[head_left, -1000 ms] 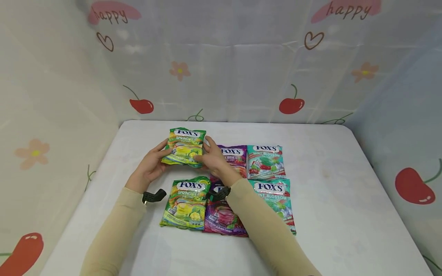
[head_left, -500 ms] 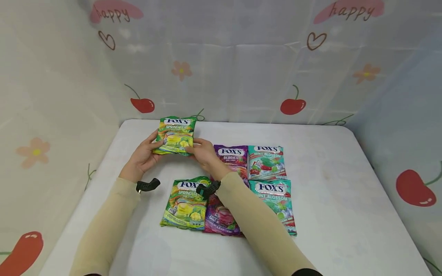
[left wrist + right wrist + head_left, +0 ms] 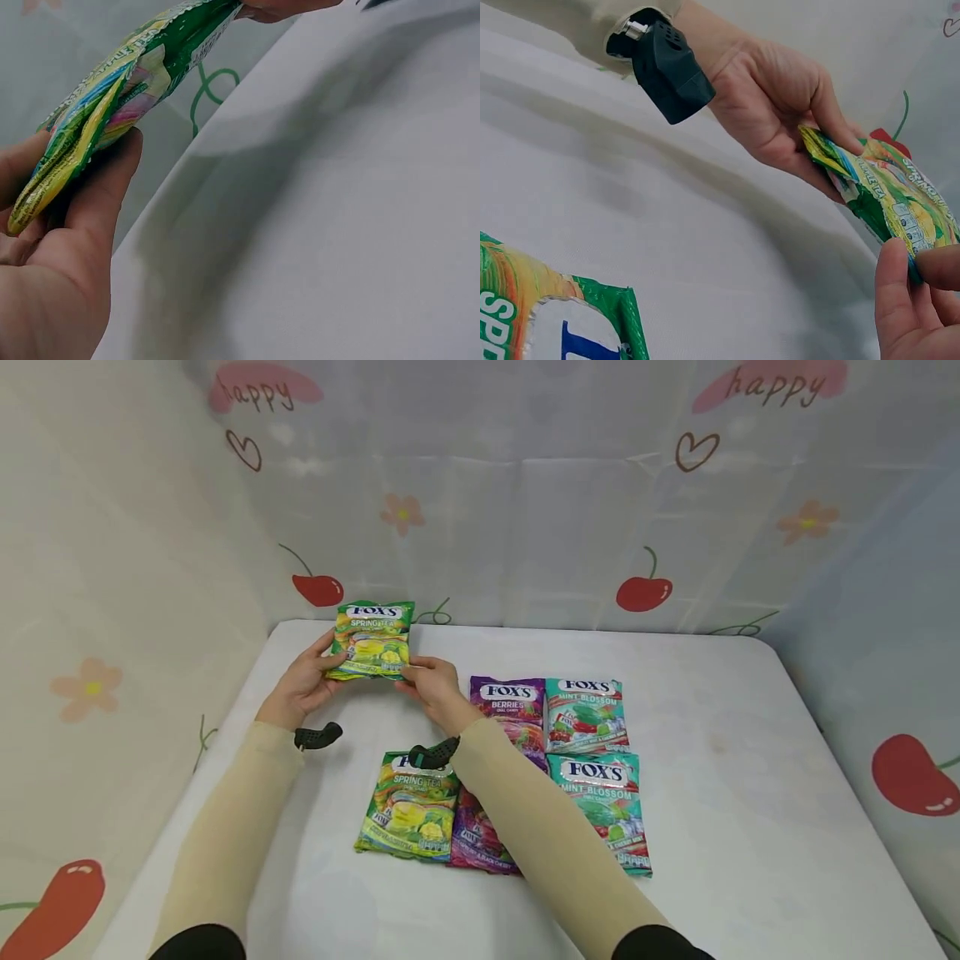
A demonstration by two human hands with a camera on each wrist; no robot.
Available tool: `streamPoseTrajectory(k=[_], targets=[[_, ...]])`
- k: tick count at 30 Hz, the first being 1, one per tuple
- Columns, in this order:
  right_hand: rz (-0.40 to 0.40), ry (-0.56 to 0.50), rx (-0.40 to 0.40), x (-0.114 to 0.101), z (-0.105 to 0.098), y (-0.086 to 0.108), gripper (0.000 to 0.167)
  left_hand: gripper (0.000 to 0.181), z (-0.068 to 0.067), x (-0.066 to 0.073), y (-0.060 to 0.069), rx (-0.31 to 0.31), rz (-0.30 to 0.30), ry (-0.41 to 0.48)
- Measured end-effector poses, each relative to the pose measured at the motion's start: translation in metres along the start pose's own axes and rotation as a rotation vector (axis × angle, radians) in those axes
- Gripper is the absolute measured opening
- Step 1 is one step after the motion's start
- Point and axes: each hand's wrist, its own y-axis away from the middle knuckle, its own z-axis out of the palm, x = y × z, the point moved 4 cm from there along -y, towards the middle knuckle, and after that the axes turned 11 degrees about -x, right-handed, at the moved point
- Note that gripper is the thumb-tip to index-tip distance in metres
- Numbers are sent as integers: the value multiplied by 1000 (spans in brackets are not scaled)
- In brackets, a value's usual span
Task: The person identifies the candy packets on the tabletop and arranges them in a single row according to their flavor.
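Green-and-yellow glossy plastic FOX'S Spring Tea bag [image 3: 371, 641] is in your grip, pinched low on both sides: your left hand [image 3: 302, 685] holds its lower left, your right hand [image 3: 438, 692] its lower right corner. It lies beyond and between both hands, raised and tilted, its printed top pointing toward the far edge of the white table [image 3: 765, 793]. Its top-to-bottom axis runs away from you; foreshortening hides which side is longer. Your left hand is nearer the far left corner, your right hand nearer the lying bags. Toward the near edge, a second green-and-yellow Spring Tea bag [image 3: 408, 814] lies flat, a dark purple plastic bag [image 3: 480, 839] just beside it, partly hidden by your beige right sleeve [image 3: 555, 835]. Farther out are a purple Berries bag [image 3: 512, 706] and, toward the right edge, a far turquoise Mint Blossom bag [image 3: 587, 718] and a near turquoise Mint Blossom bag [image 3: 615, 814].
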Motion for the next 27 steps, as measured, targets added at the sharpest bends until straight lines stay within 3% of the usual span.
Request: streamPoseTrajectory(k=[7,12,27], targets=[[40,27,0,3,4,-8,34,73,-11,8,-9,1,-44,-63],[65,11,4,9,5,-12,33,73,-21,6,-12,4,-72,-65],[112,83,-104,24,8,-22,53,69,-42,-5,-19,170,-126,-65]])
